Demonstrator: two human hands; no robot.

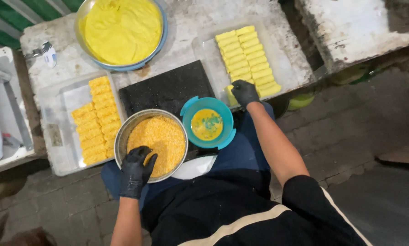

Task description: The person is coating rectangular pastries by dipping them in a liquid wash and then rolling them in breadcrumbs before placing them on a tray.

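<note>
Both my hands wear black gloves. My left hand (135, 170) rests on the near rim of a metal bowl (124, 132) filled with orange breadcrumbs, fingers spread over the crumbs. My right hand (244, 92) closes on a pale yellow roll (231, 95) at the near end of a clear tray (209, 50) that holds two rows of plain rolls (247, 57). Between the hands stands a teal bowl (227, 123) with a shallow pool of yellow batter. At the left, a second clear tray (61, 105) holds rows of crumb-coated rolls (96, 119).
A dark cutting board (168, 86) lies behind the two bowls. A large bowl (161, 38) of yellow wrappers sits at the back left of the worn white tabletop. A white bin (4, 114) stands at far left. Paving stones lie at the right.
</note>
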